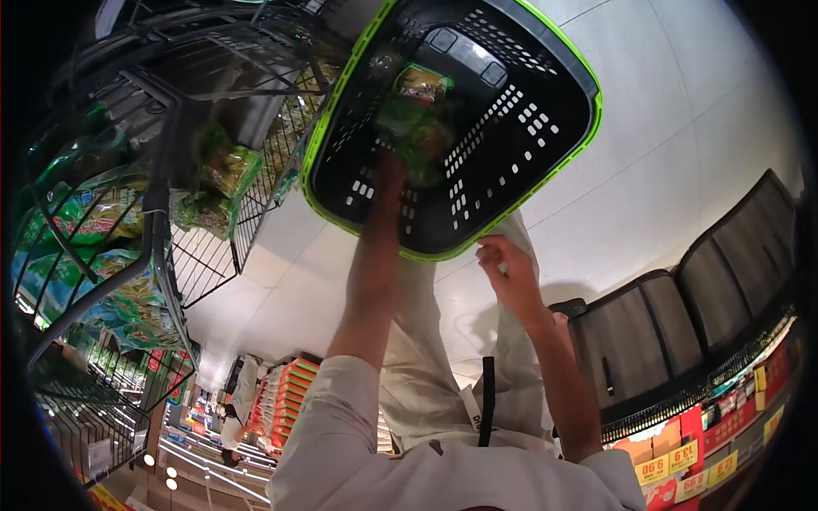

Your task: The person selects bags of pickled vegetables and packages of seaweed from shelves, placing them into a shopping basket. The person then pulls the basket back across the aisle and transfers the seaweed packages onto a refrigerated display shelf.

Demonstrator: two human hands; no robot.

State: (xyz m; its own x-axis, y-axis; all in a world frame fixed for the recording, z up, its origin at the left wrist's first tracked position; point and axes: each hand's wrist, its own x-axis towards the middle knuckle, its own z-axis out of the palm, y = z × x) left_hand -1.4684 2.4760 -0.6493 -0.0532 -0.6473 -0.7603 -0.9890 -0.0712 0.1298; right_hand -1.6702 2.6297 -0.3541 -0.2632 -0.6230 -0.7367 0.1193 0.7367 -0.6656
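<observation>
A black basket with a bright green rim takes up the upper middle. My left hand reaches down inside it, beside green packets of produce. Its fingers are blurred and dark, so whether they grip a packet cannot be made out. My right hand is at the basket's near rim, its fingers loosely bent and partly apart, with nothing visible in them; a fingertip is close to or touching the rim.
Wire racks on the left hold bagged green produce. Dark grey bins and shelves with yellow price tags are at the right. Another person is at the lower left, near red stacked goods. Pale floor tiles surround the basket.
</observation>
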